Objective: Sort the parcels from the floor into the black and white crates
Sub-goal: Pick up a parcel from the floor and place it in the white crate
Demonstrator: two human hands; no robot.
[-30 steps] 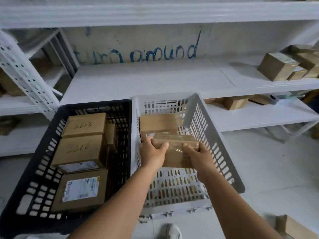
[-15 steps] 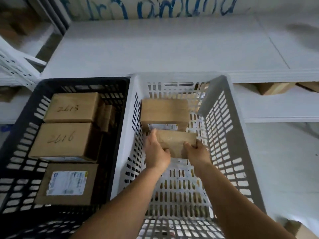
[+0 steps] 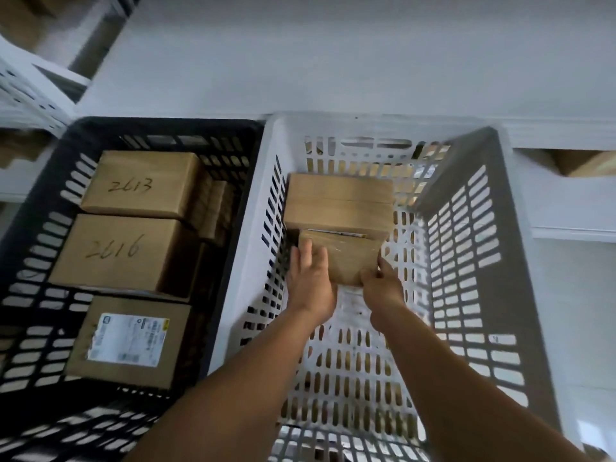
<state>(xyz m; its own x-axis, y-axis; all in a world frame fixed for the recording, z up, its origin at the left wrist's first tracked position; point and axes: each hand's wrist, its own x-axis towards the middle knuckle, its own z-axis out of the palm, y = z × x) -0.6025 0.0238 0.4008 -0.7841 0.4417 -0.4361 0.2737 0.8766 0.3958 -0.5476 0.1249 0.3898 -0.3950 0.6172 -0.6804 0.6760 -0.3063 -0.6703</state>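
Observation:
Both my hands reach deep into the white crate (image 3: 500,235). They hold a small brown parcel (image 3: 346,261) low inside it, just in front of a larger brown box (image 3: 340,201) at the crate's far end. My left hand (image 3: 310,278) grips the parcel's left side with fingers over its top. My right hand (image 3: 381,283) pinches its near right corner. Whether the parcel touches the crate floor is hidden. The black crate (image 3: 43,201) stands to the left, touching the white one. It holds three brown boxes in a row: one marked 2613 (image 3: 140,185), one marked 2616 (image 3: 123,255), one with a white label (image 3: 130,341).
A white shelf board (image 3: 333,61) runs behind both crates. A perforated white shelf post (image 3: 30,91) stands at far left. More cardboard boxes (image 3: 573,163) sit under the shelf at right. White floor (image 3: 580,311) shows to the right of the white crate.
My hands have lowered the small parcel from rim height down into the white crate, against the larger box. My head has moved closer and tilted down.

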